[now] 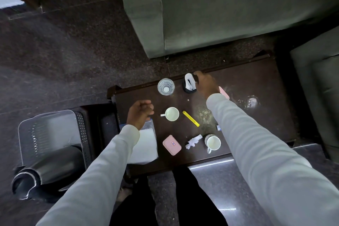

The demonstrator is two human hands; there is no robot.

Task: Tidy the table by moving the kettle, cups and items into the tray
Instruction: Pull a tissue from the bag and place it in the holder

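My right hand (205, 83) reaches to the far edge of the dark table (256, 79), with its fingers curled around a black holder with white tissue (189, 83). My left hand (139, 113) hovers loosely curled over the table's left end and holds nothing. A glass tumbler (166, 86) stands left of the holder. On the table are also a white cup (172, 113), a yellow stick (190, 121), a pink box (171, 145), a crumpled tissue (193, 141) and a white mug (212, 142). A grey tray (45, 128) at the left holds a black kettle (55, 163) on its side.
A white paper stack (145, 145) lies at the table's left front, under my left forearm. A pink item (224, 92) is partly hidden by my right wrist, and a small packet (218, 127) lies near my right sleeve. A green sofa (220, 14) stands beyond the table.
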